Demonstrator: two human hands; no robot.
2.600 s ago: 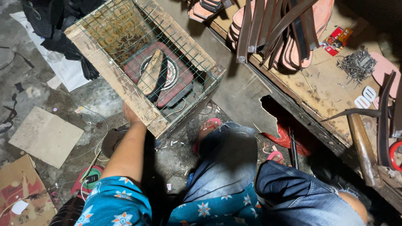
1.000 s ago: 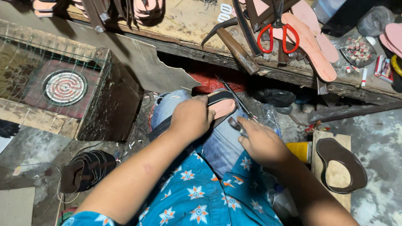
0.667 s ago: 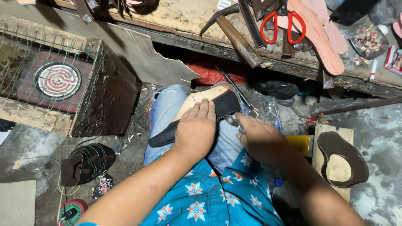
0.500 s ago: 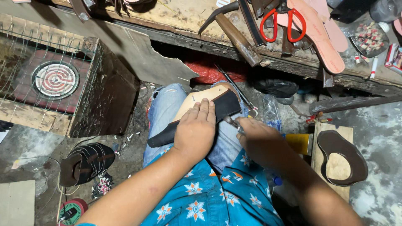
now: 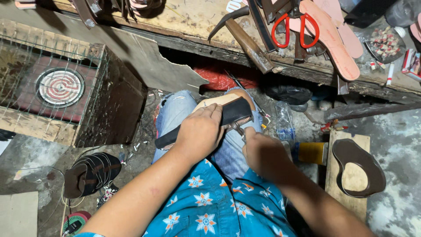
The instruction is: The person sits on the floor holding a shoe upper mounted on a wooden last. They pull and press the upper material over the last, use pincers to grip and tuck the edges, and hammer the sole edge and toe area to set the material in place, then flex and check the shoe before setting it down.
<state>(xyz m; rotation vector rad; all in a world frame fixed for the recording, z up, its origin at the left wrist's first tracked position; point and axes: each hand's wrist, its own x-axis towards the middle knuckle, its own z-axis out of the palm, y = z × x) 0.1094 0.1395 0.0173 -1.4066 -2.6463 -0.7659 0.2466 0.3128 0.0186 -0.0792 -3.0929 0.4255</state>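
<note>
Head view looks straight down at a seated person's lap, where a black sandal sole with a tan insole [image 5: 219, 115] lies across the jeans-covered knees, its toe end pointing toward the desk [image 5: 197, 22] along the upper edge of the view. The left hand [image 5: 199, 131] presses flat on top of the sole, fingers [image 5: 215, 114] spread and curled slightly over its edge, pinning it against the thigh. The right hand [image 5: 263, 151] is closed in a fist just beside the sole's right edge; a small metal tool [image 5: 238, 128] pokes out of the fist and touches the sole's rim, though what kind of tool it is cannot be told.

On the desk, red-handled scissors [image 5: 294, 27] lie near its front edge, just beside a pink insole cutout [image 5: 335, 46] that overhangs the edge. A hammer [image 5: 245, 37] rests slantwise to their left. On the floor to the person's left stands a wire-meshed wooden box with a round heating coil [image 5: 59, 86] inside. A stack of dark straps [image 5: 92, 173] lies below it. To the right, a dark sole outline [image 5: 357, 166] sits on a wooden board, with a yellow can [image 5: 312, 152] between it and the right hand.
</note>
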